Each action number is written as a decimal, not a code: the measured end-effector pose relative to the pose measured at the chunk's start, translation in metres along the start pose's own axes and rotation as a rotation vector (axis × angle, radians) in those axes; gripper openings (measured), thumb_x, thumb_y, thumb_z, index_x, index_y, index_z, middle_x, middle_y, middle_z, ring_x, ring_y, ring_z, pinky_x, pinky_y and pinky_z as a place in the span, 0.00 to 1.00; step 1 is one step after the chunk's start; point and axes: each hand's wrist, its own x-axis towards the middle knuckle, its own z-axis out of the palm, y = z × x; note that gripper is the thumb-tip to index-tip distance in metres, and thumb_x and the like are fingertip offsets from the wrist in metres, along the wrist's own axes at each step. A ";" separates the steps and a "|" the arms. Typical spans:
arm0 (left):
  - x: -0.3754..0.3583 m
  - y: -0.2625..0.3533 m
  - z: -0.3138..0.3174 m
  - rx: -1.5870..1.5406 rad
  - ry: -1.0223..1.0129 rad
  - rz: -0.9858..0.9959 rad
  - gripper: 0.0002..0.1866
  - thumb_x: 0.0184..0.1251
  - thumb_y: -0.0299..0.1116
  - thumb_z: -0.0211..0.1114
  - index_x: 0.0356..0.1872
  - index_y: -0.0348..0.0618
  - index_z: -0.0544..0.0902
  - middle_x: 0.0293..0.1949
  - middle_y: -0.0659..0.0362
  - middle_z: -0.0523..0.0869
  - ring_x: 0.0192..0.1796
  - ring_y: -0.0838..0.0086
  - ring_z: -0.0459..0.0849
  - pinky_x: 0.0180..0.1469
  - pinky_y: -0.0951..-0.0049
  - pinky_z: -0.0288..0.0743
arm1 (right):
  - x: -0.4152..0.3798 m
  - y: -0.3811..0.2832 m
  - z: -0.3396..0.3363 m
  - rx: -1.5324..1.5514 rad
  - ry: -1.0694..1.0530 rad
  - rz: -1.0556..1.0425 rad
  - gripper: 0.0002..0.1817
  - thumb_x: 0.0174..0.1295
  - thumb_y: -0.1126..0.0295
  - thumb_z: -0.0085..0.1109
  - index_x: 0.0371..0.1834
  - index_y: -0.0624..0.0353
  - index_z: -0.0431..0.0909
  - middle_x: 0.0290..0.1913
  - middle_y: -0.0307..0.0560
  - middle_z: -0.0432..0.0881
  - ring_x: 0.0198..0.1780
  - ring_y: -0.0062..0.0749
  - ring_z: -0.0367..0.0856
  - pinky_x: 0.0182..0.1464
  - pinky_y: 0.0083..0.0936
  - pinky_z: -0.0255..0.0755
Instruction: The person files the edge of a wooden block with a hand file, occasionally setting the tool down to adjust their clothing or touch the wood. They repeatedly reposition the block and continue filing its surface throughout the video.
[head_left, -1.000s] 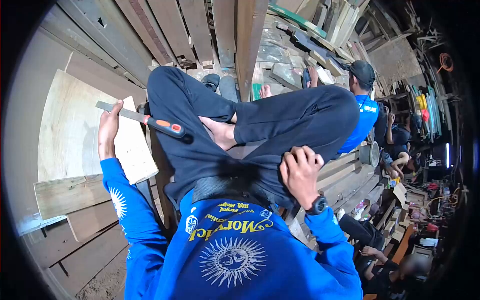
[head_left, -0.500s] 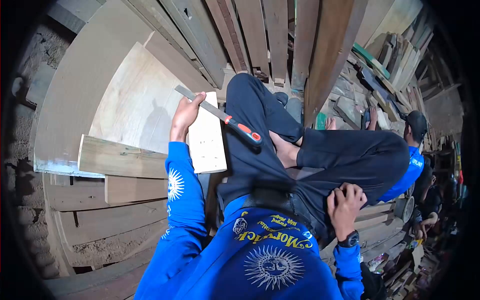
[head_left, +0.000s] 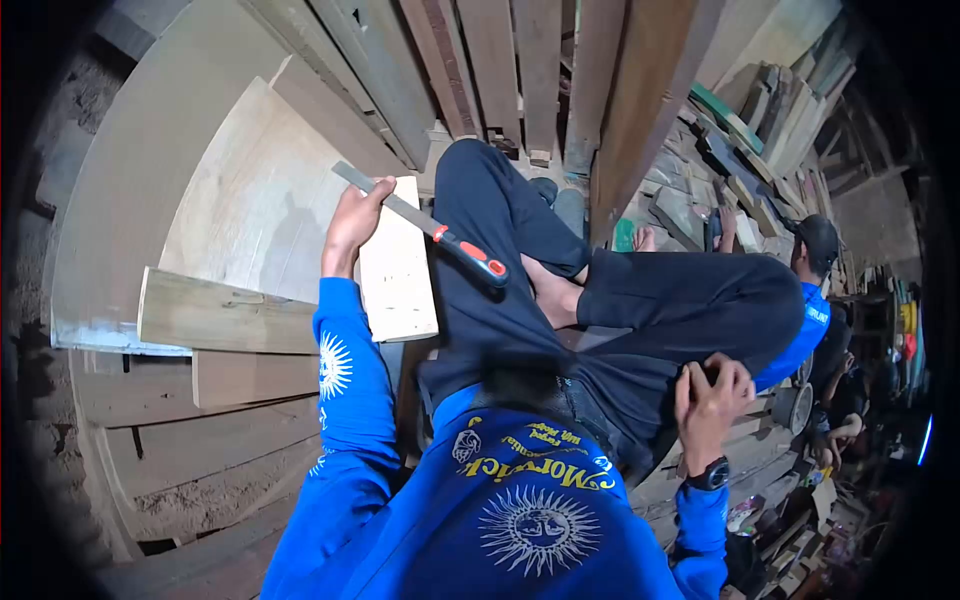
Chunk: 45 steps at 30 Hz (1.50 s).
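My left hand (head_left: pixel 355 220) is closed around a flat file (head_left: pixel 408 212) with a grey metal blade and a red-and-black handle. Its thumb presses on the blade, and the handle slants down to the right over my thigh. Under the file, a pale wooden block (head_left: pixel 398 275) stands beside my leg, with the same hand against its upper left edge. My right hand (head_left: pixel 714 405), with a black watch at the wrist, is by my bent knee. Its fingers are loosely curled and somewhat apart, and nothing shows in them.
Curved plywood (head_left: pixel 245 185) and a short board (head_left: pixel 225 312) lie to the left. Upright planks (head_left: pixel 495 75) line the far side. Another person in a blue shirt (head_left: pixel 800 335) sits at the right, near piled wood offcuts (head_left: pixel 790 120).
My right hand has shifted to the right and a little up along my leg. My left hand still holds the file over the block; the whole view has shifted slightly.
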 end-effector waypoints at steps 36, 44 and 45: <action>0.001 -0.028 0.004 0.090 -0.133 0.158 0.41 0.86 0.65 0.48 0.71 0.30 0.70 0.57 0.43 0.85 0.60 0.64 0.85 0.64 0.64 0.78 | 0.147 -0.222 0.115 1.470 -0.794 0.138 0.14 0.70 0.66 0.65 0.49 0.65 0.78 0.30 0.55 0.84 0.31 0.48 0.85 0.36 0.39 0.74; 0.005 -0.041 -0.005 0.164 -0.101 0.281 0.36 0.88 0.55 0.53 0.76 0.30 0.65 0.69 0.36 0.76 0.68 0.54 0.82 0.68 0.61 0.77 | 0.120 -0.093 0.075 2.831 -1.002 0.182 0.11 0.74 0.70 0.59 0.34 0.57 0.68 0.20 0.40 0.70 0.17 0.23 0.68 0.22 0.21 0.63; 0.004 -0.042 -0.009 0.137 -0.093 0.247 0.36 0.88 0.55 0.54 0.76 0.29 0.65 0.70 0.35 0.75 0.68 0.52 0.81 0.67 0.60 0.77 | 0.116 -0.087 0.079 2.897 -0.980 0.086 0.12 0.74 0.70 0.60 0.33 0.57 0.68 0.19 0.39 0.69 0.16 0.22 0.66 0.21 0.21 0.62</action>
